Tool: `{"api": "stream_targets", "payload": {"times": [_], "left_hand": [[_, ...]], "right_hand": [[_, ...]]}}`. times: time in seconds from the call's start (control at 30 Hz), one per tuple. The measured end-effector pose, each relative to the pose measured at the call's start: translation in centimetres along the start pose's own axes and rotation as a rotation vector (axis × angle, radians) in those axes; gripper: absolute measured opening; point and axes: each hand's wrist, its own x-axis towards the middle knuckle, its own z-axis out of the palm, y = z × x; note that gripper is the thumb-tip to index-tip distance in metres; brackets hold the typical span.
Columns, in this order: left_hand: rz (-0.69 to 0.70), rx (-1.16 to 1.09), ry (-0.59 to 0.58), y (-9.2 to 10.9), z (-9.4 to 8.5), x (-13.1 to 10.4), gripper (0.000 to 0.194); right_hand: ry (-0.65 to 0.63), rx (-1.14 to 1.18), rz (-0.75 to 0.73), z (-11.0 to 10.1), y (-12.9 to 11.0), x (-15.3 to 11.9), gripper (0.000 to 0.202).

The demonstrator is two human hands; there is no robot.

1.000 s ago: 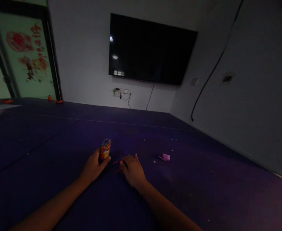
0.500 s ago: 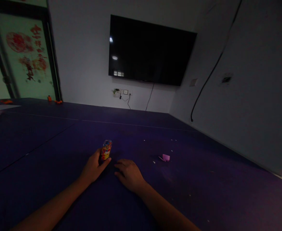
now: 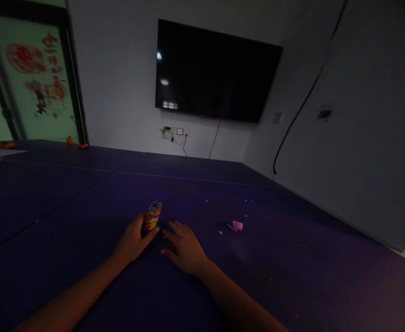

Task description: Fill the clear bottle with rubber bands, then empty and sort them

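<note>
A small clear jar (image 3: 153, 216) with a red and yellow label stands nearly upright on the dark purple surface (image 3: 188, 189). Colourful contents show through its top part; what they are is too small to tell. My left hand (image 3: 133, 237) is closed around the jar's left side and lower part, thumb across the front. Just right of the jar, my right hand (image 3: 184, 249) hovers or rests low over the surface, palm down, fingers spread, holding nothing. A gap separates its fingertips from the jar.
A small pink piece (image 3: 237, 226) lies to the right, with several white scraps (image 3: 220, 232) around it. Orange objects (image 3: 70, 140) and a white sheet (image 3: 5, 153) are at the far left. A television (image 3: 216, 71) hangs on the wall, with a black cable (image 3: 295, 117) at right.
My right hand's fingers have spread and stretched forward a little. My left hand keeps its hold on the jar in the same place.
</note>
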Motion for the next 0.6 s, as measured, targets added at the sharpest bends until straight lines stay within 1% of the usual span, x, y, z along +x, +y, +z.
{"api": "stream_targets", "payload": {"times": [0.07,0.13,0.23,0.4,0.5,0.6], "left_hand": [[-0.004,0.001,0.000,0.1,0.0,0.0,0.037],[-0.008,0.013,-0.005,0.2,-0.1,0.0,0.037],[-0.009,0.032,-0.016,0.3,-0.1,0.0,0.038],[-0.006,0.065,-0.025,0.5,-0.2,0.0,0.038],[0.008,0.070,-0.035,0.5,-0.2,0.0,0.037],[0.020,0.071,-0.023,0.4,-0.1,-0.1,0.036]], "right_hand": [[-0.029,0.014,-0.029,0.2,0.3,0.0,0.050],[-0.032,0.053,-0.050,0.4,0.6,0.2,0.040],[-0.002,0.089,-0.081,0.5,1.0,0.7,0.024],[-0.023,0.147,-0.140,0.5,1.9,2.1,0.010],[-0.044,0.102,-0.090,0.8,2.2,3.2,0.012],[-0.033,-0.010,-0.016,1.0,2.2,4.2,0.026]]}}
